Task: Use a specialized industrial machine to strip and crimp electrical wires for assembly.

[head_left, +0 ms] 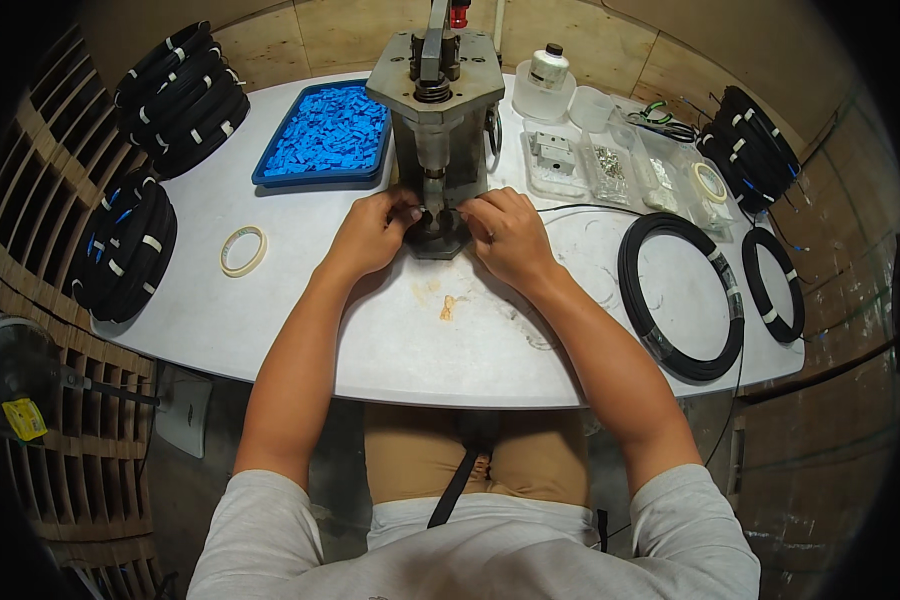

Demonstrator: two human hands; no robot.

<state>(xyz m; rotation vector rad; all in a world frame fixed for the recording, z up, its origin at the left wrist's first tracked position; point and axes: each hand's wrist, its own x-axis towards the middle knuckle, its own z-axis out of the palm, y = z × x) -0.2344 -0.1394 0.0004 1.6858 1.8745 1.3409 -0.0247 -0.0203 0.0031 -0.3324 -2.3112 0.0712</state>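
A metal bench press (435, 120) stands upright at the back middle of the white table. At the left of its lower tool my left hand (372, 230) has thumb and fingertips pinched together; what they hold is too small to make out. On the other side my right hand (512, 232) is closed, its fingertips close to the tool. A thin black cable (590, 207) runs from behind that hand toward a large black cable coil (628, 285) lying flat on the right. The cable's end is hidden by my fingers and the tool.
Left of the press sits a blue tray (270, 181) of small blue pieces, with a tape roll (228, 262) nearer me. Stacked cable coils (185, 100) stand at the far left. Clear boxes (555, 180) of small metal parts and a white bottle (549, 66) are at the right back.
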